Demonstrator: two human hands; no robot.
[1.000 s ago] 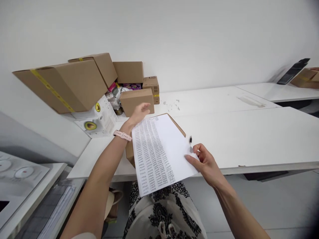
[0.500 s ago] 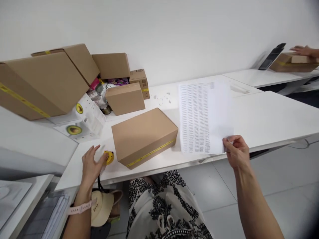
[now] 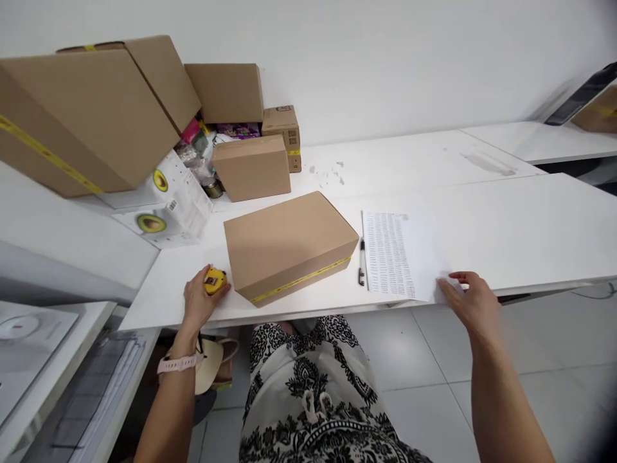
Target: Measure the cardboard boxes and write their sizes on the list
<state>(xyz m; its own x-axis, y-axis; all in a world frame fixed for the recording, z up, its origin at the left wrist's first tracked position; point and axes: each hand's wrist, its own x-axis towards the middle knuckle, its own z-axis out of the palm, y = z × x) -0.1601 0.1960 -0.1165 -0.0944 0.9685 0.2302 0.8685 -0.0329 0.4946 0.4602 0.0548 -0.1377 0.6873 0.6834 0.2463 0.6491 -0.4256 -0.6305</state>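
My left hand [image 3: 198, 301] grips a yellow tape measure [image 3: 214, 281] on the white table, close to the left end of a closed cardboard box [image 3: 292, 241] with yellow tape along its lower side. To the right of that box lies a printed sheet of paper [image 3: 385, 254] with columns of small text. My right hand [image 3: 467, 299] pinches the sheet's near right corner at the table's front edge. A black pen [image 3: 362, 260] rests between the box and the sheet.
Large cardboard boxes [image 3: 91, 116] lean at the back left above white avocado-print boxes [image 3: 164, 215]. Smaller boxes [image 3: 253, 167] and mixed packages stand beside them. A shelf unit [image 3: 62, 379] flanks the lower left. Another table [image 3: 535, 141] with a box adjoins at the right.
The sheet came down from a raised position onto the table, uncovering the pen. My left hand has closed around the tape measure. The view has shifted, leaving the other person's hand out of frame.
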